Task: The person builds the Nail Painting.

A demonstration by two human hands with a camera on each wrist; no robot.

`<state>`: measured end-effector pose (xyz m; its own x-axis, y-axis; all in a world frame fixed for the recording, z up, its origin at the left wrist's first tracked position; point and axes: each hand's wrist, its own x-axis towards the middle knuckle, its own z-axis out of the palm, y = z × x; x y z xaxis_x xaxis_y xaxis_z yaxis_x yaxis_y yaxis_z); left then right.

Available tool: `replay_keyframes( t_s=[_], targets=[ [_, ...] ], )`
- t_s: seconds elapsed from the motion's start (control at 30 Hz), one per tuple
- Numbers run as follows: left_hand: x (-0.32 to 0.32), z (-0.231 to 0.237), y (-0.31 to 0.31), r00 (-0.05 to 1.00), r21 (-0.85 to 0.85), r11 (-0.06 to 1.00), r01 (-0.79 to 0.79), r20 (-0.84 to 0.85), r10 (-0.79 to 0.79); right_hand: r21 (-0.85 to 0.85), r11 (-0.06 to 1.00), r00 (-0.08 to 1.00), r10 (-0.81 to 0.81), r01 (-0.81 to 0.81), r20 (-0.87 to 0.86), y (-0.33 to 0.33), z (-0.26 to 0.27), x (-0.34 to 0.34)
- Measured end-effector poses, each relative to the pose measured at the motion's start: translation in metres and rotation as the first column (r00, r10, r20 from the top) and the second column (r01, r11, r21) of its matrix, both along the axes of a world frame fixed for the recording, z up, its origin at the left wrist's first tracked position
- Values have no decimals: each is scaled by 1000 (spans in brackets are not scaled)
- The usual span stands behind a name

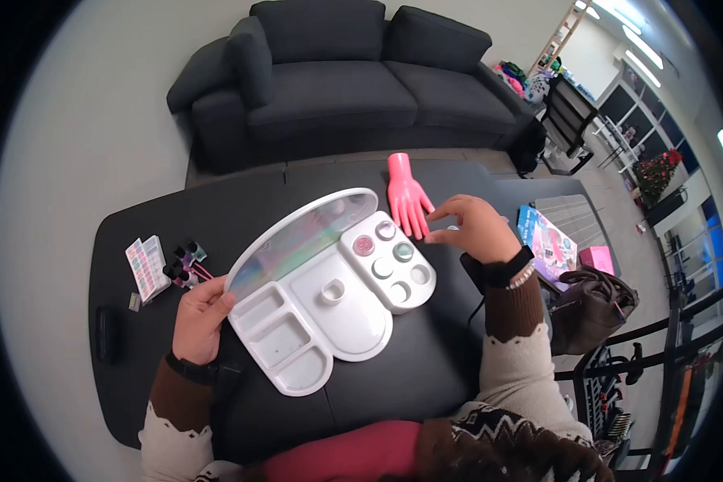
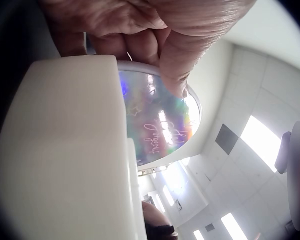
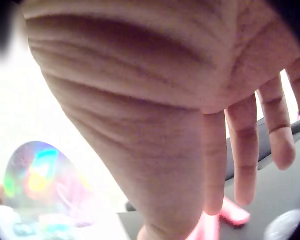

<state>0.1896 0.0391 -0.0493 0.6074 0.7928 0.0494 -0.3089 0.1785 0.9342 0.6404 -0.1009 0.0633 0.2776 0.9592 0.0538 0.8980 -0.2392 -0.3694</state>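
Note:
A white vanity tray (image 1: 301,360) with compartments stands tilted up on the table, its rainbow-shiny mirror lid (image 1: 305,233) raised at the back. My left hand (image 1: 199,320) grips the lid's left edge; in the left wrist view the thumb lies on the mirror face with fingers behind. Joined at the tray's right is a holder (image 1: 414,299) with round wells, several filled with small glitter pots (image 1: 364,245). Beside the fingertips of a pink mannequin hand (image 1: 407,197) hovers my right hand (image 1: 478,230), fingers extended in the right wrist view and nothing seen held.
At the left lie a pale palette (image 1: 147,267), several small nail polish bottles (image 1: 186,261) and a dark case (image 1: 106,333). On the right are a colourful box (image 1: 548,245), a pink box (image 1: 596,259) and a brown handbag (image 1: 590,309). A dark sofa (image 1: 337,88) stands behind the table.

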Motion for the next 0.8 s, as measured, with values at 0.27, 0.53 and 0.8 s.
replay_keyframes(
  t_s=[0.27,0.53,0.8],
  targets=[
    [-3,-7,2,1000,-12,1000,9,-7,-10,-165,938,940,-266,303,213,2,-30,36],
    [-1,-4,2,999,8,1000,29,-16,-29,-21,954,951,296,-299,-94,-27,34,-68],
    [-2,-2,1,999,49,998,30,-41,-28,-123,967,955,242,-224,168,-27,14,-105]
  ],
)
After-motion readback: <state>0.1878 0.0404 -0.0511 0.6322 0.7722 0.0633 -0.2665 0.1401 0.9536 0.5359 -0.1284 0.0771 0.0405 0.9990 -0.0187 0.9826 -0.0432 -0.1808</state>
